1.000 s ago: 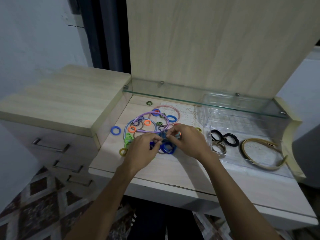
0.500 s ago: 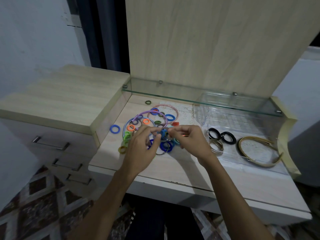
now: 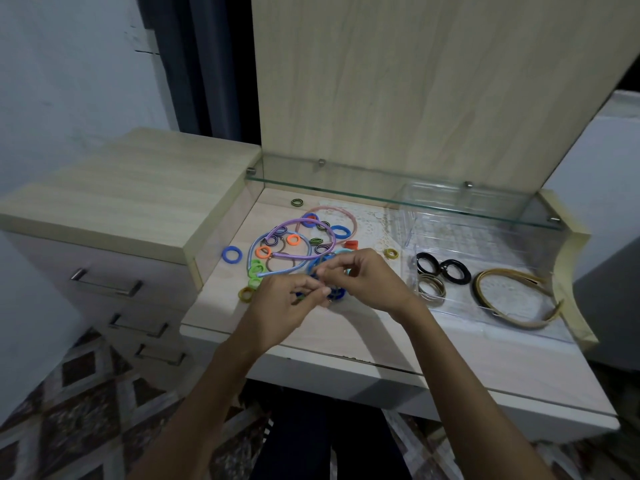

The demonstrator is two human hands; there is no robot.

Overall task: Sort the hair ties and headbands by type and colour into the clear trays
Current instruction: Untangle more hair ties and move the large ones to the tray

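Head view: both hands are raised slightly off the pile compared with 1 s ago, when they were pressed down into it. Left hand and right hand now meet fingertip to fingertip above the dresser top, each pinching at a small cluster of blue hair ties. Left also seems to pinch something small and dark green; can't make it out. How many ties are in the cluster is hidden by the fingers.

Rest of the pile hasn't shifted: purple headband, pink headband behind it, orange ties, green ties, a lone blue tie off to the left, a striped tie near the back, an olive tie just beside the clear tray.

Tray contents are the same as before: two black ties, a stack of thin metallic-looking bands, a tan headband. A glass shelf overhangs the tray's rear; the compartments behind it are blurred.
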